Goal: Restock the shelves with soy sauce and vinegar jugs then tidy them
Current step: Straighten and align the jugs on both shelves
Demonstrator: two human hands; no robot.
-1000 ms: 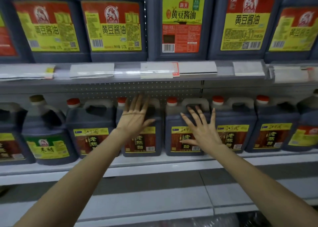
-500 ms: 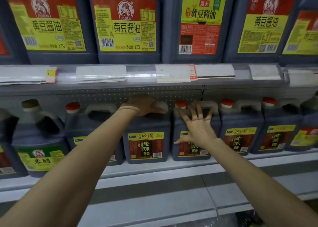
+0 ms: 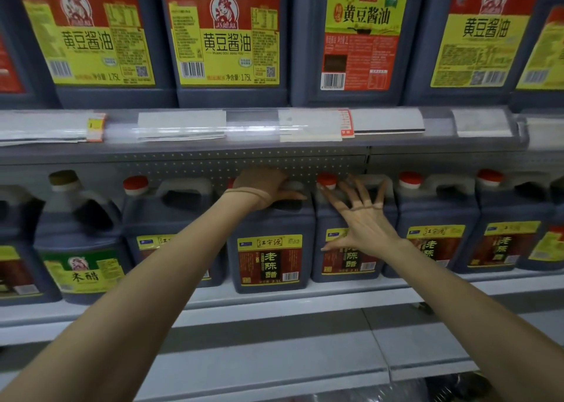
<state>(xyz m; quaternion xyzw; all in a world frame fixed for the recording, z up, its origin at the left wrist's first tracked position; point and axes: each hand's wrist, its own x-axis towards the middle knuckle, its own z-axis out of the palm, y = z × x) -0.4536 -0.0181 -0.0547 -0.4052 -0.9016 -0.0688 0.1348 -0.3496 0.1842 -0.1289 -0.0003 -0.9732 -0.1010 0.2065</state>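
A row of dark vinegar jugs with red caps stands on the lower shelf point(image 3: 305, 293). My left hand point(image 3: 264, 186) curls over the handle on top of the middle vinegar jug point(image 3: 270, 258), which stands a little forward of its neighbours. My right hand point(image 3: 361, 218) lies with straight, spread fingers against the upper front of the jug to its right point(image 3: 348, 264), fingertips near its red cap point(image 3: 326, 180). Large soy sauce jugs point(image 3: 225, 38) with yellow and red labels fill the upper shelf.
A green-labelled vinegar jug point(image 3: 81, 249) with a brown cap stands at the left of the lower row. More red-capped jugs point(image 3: 436, 227) continue to the right. A price-tag rail point(image 3: 274, 125) fronts the upper shelf. A bare grey shelf point(image 3: 274, 359) lies below.
My left hand went from spread open before the jug to curled over its handle, and that jug has come forward. My right hand stayed spread on the neighbouring jug. The view moved closer.
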